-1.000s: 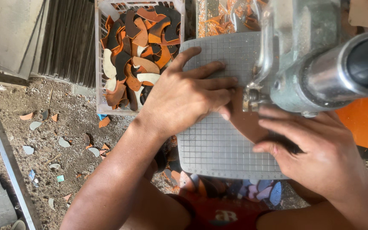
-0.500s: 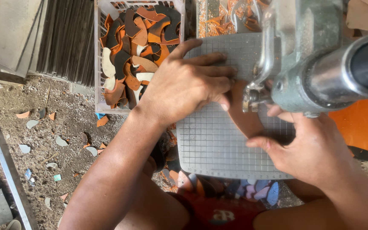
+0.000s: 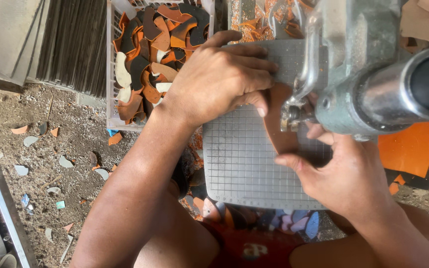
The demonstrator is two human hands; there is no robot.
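So the person is sitting at a grey-green machine with a shiny metal cylinder sticking out on the right, and both hands are working a curved brown leather piece on a grey gridded work plate.

The left hand lies palm down over the top end of the piece, fingers close together and pointing toward the machine, thumb tip pressed down right at the leather's edge. It's pinning the piece flat more than gripping it. The right hand comes in from below and to the right, fingers curled, forefinger tip touching the lower edge of the leather. The other fingertips slip under the machine head, so honestly can't tell whether they pinch anything there.

The leather piece itself sits on the plate right at the machine's small metal foot, between the two hands.

Behind the left hand there's a white plastic crate full of cut scraps in orange, brown, black and cream. An orange sheet lies to the right, under the machine. The dirt floor on the left has small offcuts scattered all over it, and more coloured bits lie just below the plate by the person's knees.
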